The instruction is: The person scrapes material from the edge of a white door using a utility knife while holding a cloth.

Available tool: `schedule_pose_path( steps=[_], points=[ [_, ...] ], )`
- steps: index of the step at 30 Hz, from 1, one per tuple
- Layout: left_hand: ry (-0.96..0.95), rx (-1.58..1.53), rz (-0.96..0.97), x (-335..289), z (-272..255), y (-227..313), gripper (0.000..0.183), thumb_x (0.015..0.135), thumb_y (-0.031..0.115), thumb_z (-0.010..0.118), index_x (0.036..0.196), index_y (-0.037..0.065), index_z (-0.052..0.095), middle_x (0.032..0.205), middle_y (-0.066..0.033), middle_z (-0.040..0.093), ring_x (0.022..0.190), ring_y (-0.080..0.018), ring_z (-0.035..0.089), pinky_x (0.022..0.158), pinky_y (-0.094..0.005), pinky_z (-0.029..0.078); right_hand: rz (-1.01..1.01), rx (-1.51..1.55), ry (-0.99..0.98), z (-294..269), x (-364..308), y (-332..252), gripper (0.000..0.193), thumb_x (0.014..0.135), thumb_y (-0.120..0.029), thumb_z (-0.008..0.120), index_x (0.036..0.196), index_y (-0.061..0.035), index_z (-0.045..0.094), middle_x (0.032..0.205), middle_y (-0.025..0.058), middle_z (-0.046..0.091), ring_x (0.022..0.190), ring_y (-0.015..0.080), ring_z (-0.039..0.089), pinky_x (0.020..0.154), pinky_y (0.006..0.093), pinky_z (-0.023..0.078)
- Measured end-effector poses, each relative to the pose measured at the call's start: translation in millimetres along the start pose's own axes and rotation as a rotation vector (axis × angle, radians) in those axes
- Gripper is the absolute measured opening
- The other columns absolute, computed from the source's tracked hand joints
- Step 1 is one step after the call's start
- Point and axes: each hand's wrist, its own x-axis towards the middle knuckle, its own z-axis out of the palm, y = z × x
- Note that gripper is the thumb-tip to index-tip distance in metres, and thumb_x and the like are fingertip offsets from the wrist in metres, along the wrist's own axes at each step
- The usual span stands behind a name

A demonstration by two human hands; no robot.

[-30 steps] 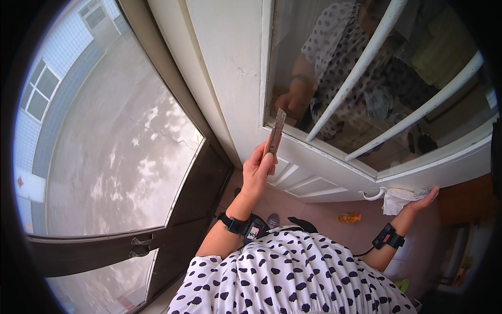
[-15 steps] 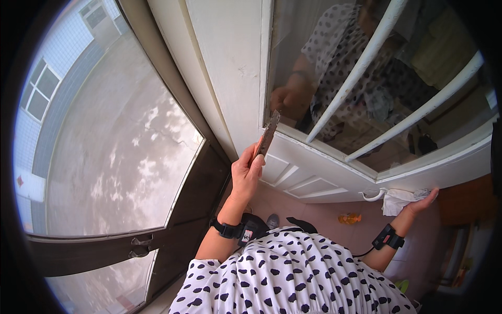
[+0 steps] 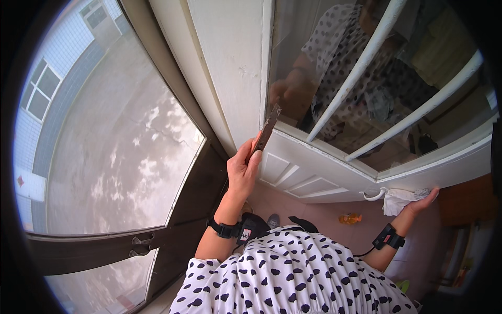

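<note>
My left hand [image 3: 242, 170] is closed round a flat, dark, narrow blade with a little orange showing beside it [image 3: 267, 129]. Its tip lies against the lower left corner of the glass pane [image 3: 314, 112], where the pane meets the white door's frame [image 3: 266, 73]. Over at the door's right edge, my right hand [image 3: 422, 203] holds a crumpled white cloth [image 3: 399, 201] against the door, close to a curved white handle [image 3: 373, 196]. Part of the right hand's grip is hidden behind the cloth.
Two white bars [image 3: 361, 73] cross the glass, which mirrors my dotted shirt. To the left is a dark-framed door [image 3: 193, 183] with a large pane and a latch [image 3: 140, 246]. An orange object [image 3: 350, 218] lies on the tiled floor [image 3: 319, 212].
My left hand has shifted slightly up and left, and the blade's tip has slid up a little at the pane's corner. My right hand and the cloth have stayed put.
</note>
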Motion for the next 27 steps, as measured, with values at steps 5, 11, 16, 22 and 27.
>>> schedule_pose_path(
  steps=[5,11,16,22,27],
  points=[
    [0.001,0.005,0.006,-1.0,-4.8,-3.1,0.033,0.091,0.011,0.053,0.123,0.002,0.055,0.071,0.0028,0.052,0.054,-0.0021,0.042,0.048,-0.0173,0.035,-0.043,-0.035,0.001,-2.8,-0.5,2.4,0.058,0.094,-0.044,0.043,0.130,0.0009,0.041,0.130,0.0122,0.044,0.117,0.0244,0.044,0.101,0.0354,0.034],
    [-0.031,-0.001,-0.019,-0.8,1.7,10.3,0.029,0.090,0.008,0.056,0.118,0.000,0.057,0.072,0.0021,0.049,0.064,-0.0061,0.042,0.059,-0.0191,0.038,-0.023,-0.012,-0.014,7.2,-7.3,-4.9,0.061,0.093,-0.045,0.043,0.132,0.0006,0.039,0.133,0.0133,0.042,0.120,0.0257,0.043,0.102,0.0360,0.033],
    [-0.066,-0.080,-0.073,-1.7,6.5,12.5,0.032,0.091,0.010,0.054,0.121,0.001,0.055,0.072,0.0024,0.051,0.059,-0.0044,0.043,0.055,-0.0184,0.037,-0.008,-0.013,0.003,12.2,-8.7,-10.0,0.063,0.093,-0.046,0.043,0.134,0.0003,0.038,0.135,0.0136,0.040,0.122,0.0264,0.041,0.103,0.0365,0.031],
    [-0.088,-0.155,-0.140,-8.9,2.4,6.4,0.036,0.093,0.010,0.048,0.128,0.001,0.049,0.080,-0.0005,0.054,0.057,-0.0041,0.044,0.051,-0.0167,0.036,-0.001,-0.021,-0.016,7.6,4.2,-6.3,0.061,0.093,-0.045,0.043,0.134,-0.0004,0.037,0.135,0.0135,0.040,0.122,0.0259,0.040,0.103,0.0370,0.031],
    [-0.084,-0.129,-0.094,-7.9,9.4,4.4,0.036,0.093,0.009,0.048,0.128,0.000,0.049,0.079,0.0003,0.054,0.057,-0.0038,0.044,0.051,-0.0171,0.037,-0.034,-0.015,0.004,-1.6,17.3,3.3,0.058,0.093,-0.044,0.043,0.132,-0.0011,0.040,0.132,0.0125,0.042,0.119,0.0245,0.042,0.102,0.0369,0.032]
  ],
)
